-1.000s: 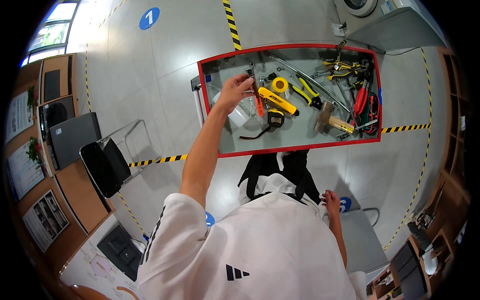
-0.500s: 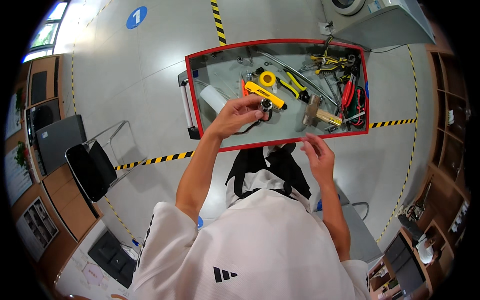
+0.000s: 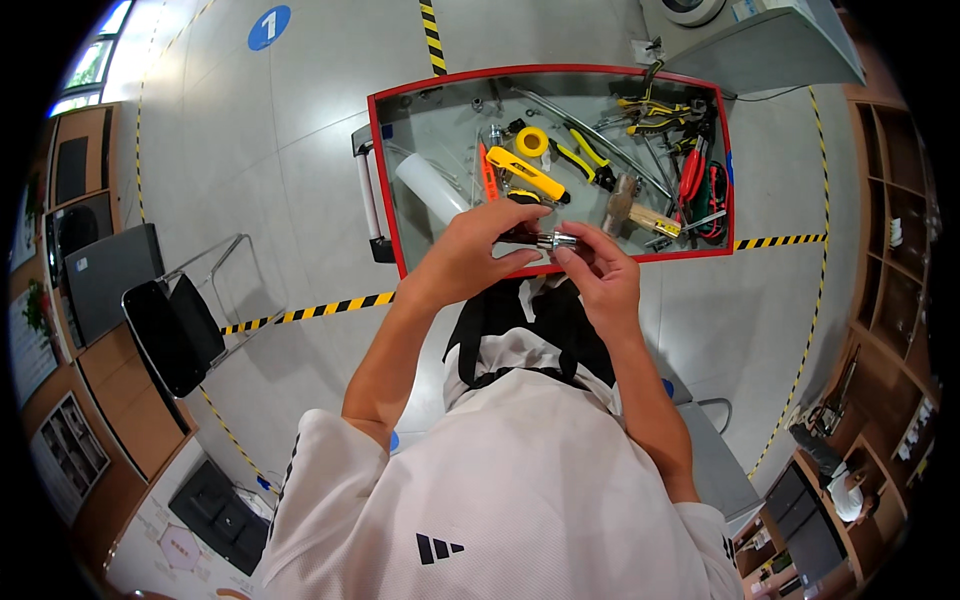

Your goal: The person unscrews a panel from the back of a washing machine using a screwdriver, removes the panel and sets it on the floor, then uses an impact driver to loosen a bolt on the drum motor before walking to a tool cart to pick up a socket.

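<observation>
Just above the near edge of the red-rimmed tool drawer (image 3: 550, 68), my left hand (image 3: 475, 250) is closed around a dark-handled tool (image 3: 515, 238). A shiny metal socket (image 3: 556, 240) sits at the tool's right end. My right hand (image 3: 605, 275) pinches this socket between thumb and fingers. The exact kind of the dark tool is partly hidden by my left fingers. Behind my hands in the drawer lie a yellow utility knife (image 3: 525, 173), an orange tool (image 3: 488, 172), a yellow tape roll (image 3: 532, 141) and a white cylinder (image 3: 430, 188).
Right in the drawer lie a hammer (image 3: 645, 212), yellow-black pliers (image 3: 655, 125), red-handled pliers (image 3: 692, 172) and a long metal bar (image 3: 590, 130). A chair (image 3: 175, 335) stands on the left. Black-yellow tape (image 3: 310, 312) marks the floor. A person (image 3: 848, 498) is at far lower right.
My right hand has moved up and left from the drawer's edge and taken hold of the socket. My left hand has come slightly nearer, and the tool has turned sideways.
</observation>
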`<state>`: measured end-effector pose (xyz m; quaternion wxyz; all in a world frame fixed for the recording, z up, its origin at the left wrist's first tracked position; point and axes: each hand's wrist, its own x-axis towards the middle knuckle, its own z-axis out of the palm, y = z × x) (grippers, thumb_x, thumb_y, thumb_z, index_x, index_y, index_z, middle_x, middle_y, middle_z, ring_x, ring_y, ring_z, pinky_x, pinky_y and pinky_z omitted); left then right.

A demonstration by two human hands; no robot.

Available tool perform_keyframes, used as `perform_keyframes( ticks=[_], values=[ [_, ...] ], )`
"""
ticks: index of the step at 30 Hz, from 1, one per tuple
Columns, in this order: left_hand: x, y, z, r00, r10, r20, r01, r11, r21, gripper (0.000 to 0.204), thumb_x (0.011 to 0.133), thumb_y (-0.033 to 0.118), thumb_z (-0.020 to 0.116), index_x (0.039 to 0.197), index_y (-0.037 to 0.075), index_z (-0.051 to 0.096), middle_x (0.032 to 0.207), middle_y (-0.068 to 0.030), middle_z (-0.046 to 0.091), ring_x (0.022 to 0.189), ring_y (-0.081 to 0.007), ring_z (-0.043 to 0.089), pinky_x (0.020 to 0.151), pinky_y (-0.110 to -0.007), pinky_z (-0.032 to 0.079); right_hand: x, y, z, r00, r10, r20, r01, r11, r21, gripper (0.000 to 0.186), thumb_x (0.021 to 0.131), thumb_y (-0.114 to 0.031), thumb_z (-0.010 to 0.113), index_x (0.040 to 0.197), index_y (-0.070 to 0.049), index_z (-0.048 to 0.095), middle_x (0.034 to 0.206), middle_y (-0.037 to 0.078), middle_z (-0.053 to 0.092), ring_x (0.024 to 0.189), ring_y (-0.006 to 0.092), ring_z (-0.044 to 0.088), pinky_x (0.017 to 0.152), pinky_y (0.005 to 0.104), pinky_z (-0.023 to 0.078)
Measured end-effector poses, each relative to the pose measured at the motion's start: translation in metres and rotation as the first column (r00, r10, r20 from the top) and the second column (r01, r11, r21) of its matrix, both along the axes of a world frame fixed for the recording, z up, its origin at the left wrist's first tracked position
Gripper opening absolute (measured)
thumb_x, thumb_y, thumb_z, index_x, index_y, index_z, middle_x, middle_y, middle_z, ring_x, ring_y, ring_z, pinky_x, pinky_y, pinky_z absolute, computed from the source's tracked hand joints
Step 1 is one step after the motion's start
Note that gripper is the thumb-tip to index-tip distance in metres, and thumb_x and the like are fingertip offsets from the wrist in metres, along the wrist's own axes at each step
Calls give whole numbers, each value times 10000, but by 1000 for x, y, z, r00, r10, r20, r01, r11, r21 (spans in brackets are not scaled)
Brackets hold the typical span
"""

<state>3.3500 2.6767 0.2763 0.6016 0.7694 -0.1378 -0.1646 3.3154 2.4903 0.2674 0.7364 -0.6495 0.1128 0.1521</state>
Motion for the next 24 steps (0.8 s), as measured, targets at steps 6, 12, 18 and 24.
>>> perform_keyframes(
  ticks=[6, 12, 18, 24],
  values=[
    [-1, 8, -10, 995, -84, 62, 68, 974, 217, 278, 740, 21, 645, 1014, 43, 607, 885, -105, 613, 822, -271, 585, 708, -342, 476, -4, -2, -20, 992, -37, -122, 54, 989, 139, 271, 837, -14, 595, 1106, 9, 576, 970, 63, 631, 851, 119, 613, 776, 224, 487],
    [-17, 19, -54, 994, -100, 49, 79, 946, 316, 177, 763, 51, 618, 939, 46, 636, 833, -113, 604, 792, -298, 571, 683, -372, 458, -13, 3, -69, 971, 65, -231, -52, 997, 60, 255, 826, -39, 607, 1075, 9, 590, 910, 59, 647, 790, 115, 626, 728, 220, 490],
    [-30, 27, -80, 999, -38, -17, 42, 943, 330, 176, 751, 45, 614, 925, 45, 636, 827, -126, 600, 787, -311, 573, 676, -380, 461, -13, 11, -91, 948, 245, -202, -281, 944, -173, 271, 818, -19, 603, 1088, 0, 587, 840, 42, 641, 749, 63, 584, 646, 197, 447],
    [-24, 31, -53, 991, 66, -113, -39, 974, 225, 256, 742, 0, 670, 994, 15, 629, 890, -122, 642, 762, -226, 633, 705, -292, 504, 2, 11, -66, 953, 221, -207, -215, 975, 54, 294, 817, 28, 586, 1111, 9, 574, 907, 36, 629, 802, 66, 574, 688, 190, 445]
  ],
)
